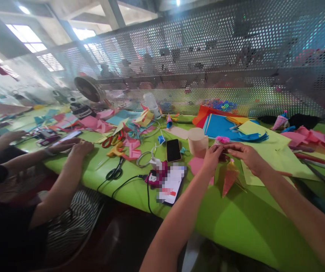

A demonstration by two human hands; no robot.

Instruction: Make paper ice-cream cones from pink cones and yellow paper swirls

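My left hand (pixel 212 156) and my right hand (pixel 246 155) meet above the green table (pixel 236 223), fingers pinched together round a small dark craft piece with a pink fluffy tuft (pixel 223 139) at its top. An orange paper cone (pixel 229 179) lies just below my hands on a yellow-green paper sheet (pixel 281 158). A pink paper piece (pixel 195 164) rests under my left wrist. A beige tape roll (pixel 198 141) stands just left of my left hand.
A black phone (pixel 173 150), a second phone on a cable (pixel 171 183) and black scissors (pixel 115 172) lie to the left. Coloured paper stacks (pixel 221 124) sit behind. Other people's arms (pixel 66 151) rest on the table at left. A perforated metal screen (pixel 207 60) backs the table.
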